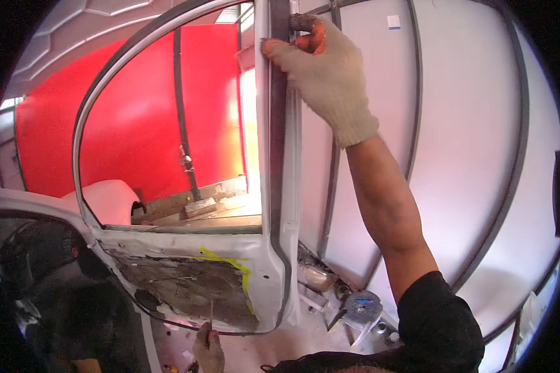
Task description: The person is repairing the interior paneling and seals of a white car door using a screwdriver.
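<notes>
A white car door [274, 242] with a tall window frame stands open in front of me, a dark rubber seal [280, 124] running down its edge. High on that upright, my right hand [330, 68] is closed around the frame edge, thumb on the near side. It wears a pale knitted glove with orange, dirt-stained fingers. At the bottom, my gloved left hand [208, 351] is closed on a thin rod-like tool [212, 309], pointing up before the door's lower panel. The tool's exact kind is unclear. Yellow tape [224, 258] borders the dark, bare opening of the panel.
A red panel wall [130, 118] shows through the window. White sheeting with dark ribs [466, 112] lines the right. A small grey stool [363, 309] and containers stand low right of the door. The dark car interior [56, 267] lies left.
</notes>
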The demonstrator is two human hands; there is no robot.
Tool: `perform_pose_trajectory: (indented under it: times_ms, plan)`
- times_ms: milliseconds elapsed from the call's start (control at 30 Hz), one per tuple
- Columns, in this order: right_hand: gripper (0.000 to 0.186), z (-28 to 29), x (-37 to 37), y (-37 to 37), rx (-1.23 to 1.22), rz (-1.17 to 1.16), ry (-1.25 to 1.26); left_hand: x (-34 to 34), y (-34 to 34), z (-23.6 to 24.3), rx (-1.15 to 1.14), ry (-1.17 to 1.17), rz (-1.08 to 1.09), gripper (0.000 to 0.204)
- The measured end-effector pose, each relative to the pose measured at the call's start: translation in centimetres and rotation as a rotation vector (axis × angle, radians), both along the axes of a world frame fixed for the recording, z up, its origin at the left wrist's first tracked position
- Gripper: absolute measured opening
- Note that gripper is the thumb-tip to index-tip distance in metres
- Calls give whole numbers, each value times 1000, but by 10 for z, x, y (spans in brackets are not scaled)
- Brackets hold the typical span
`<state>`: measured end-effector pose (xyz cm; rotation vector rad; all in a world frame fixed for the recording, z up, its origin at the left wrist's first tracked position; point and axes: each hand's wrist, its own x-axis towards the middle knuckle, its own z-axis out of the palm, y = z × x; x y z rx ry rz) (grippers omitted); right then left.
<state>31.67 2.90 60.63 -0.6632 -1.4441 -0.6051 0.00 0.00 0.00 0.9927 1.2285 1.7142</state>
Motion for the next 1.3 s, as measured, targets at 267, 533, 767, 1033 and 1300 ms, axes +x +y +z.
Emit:
perform_pose_trajectory:
  times_ms: [267,533,767,1033,1300]
  plan:
    - [35,5,4,7,-145,189,50,50,-20,102,-126,649,-132,39]
    - [40,-1,4,9,-209,213,113,56,-32,105,-162,634,-217,22]
    - [38,-88,1,35,-93,208,116,51,-33,83,39,601,-121,34]
    - [42,-233,7,57,-485,68,193,53,-47,95,-116,585,-252,37]
    - [40,-300,9,72,-497,192,351,78,-33,82,-93,499,-342,41]
